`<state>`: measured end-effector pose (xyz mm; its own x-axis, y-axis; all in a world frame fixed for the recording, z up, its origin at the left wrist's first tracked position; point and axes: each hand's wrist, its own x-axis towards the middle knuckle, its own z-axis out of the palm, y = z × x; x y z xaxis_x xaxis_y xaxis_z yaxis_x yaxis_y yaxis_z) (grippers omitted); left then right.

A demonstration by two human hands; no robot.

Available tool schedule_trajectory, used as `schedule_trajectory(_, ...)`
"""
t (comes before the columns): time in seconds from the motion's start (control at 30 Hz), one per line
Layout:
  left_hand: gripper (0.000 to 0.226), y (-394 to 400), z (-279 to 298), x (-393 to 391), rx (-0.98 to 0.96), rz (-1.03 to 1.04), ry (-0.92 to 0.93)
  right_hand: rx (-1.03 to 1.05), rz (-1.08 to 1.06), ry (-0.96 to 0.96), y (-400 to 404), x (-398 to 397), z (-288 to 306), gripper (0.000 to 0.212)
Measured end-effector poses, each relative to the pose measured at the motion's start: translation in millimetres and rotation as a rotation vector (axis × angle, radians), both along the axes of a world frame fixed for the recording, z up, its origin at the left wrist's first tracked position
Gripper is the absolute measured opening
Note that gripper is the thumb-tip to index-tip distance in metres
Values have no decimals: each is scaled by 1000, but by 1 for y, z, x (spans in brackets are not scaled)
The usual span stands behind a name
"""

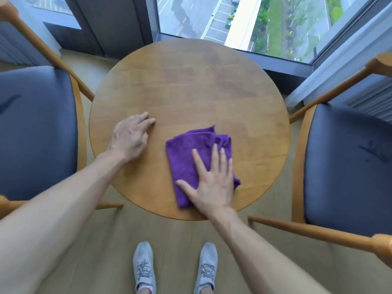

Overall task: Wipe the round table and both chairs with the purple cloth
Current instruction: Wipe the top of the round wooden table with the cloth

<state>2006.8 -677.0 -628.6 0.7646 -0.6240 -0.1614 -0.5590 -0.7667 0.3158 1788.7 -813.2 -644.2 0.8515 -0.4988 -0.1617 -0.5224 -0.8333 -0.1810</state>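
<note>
Below the corner window [244,20], I see pale plank flooring [101,240] under everything, smooth and matte. On it stand 2 chairs with rounded light-wood frames and dark blue padded seats: the left chair [36,132] and the right chair [347,166], each seat faintly creased and slightly glossy, like leather or vinyl. Between them sits the round table [191,81], a flat disc of warm brown wood made of joined strips, with a soft sheen on its far half. I make out the purple cloth [184,158] lying on the table's near right part, folded into a rough rectangle of several layers, its surface nappy like microfibre, its near corner close to the table edge. My right hand [212,183] lies flat on the cloth, palm down with fingers spread wide, pressing rather than gripping. My left hand [129,139] rests on the bare wood near the left rim, fingers loosely curled and holding nothing. At the bottom, 2 grey knit sneakers [144,270] with laces stand on the floor.
</note>
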Motion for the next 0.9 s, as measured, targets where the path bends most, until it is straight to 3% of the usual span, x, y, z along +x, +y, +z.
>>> schedule_trajectory(0.1,37,3,0,10,-34,-28,-21,-4,51,-39,23,-6,-6,79)
schedule_trajectory(0.23,38,5,2,10,17,-90,-39,-57,148,-16,-50,-35,-6,71)
schedule_trajectory(0.37,39,5,4,11,37,-91,-26,-72,-53,43,-138,-72,1,70)
schedule_trajectory(0.47,40,5,9,15,64,-82,13,-61,-65,4,-150,-79,0,69)
schedule_trajectory(0.67,41,4,16,26,100,-85,109,-57,37,-109,-79,-62,-5,70)
schedule_trajectory(0.9,42,8,34,51,36,-110,276,-7,229,-141,65,-9,-10,78)
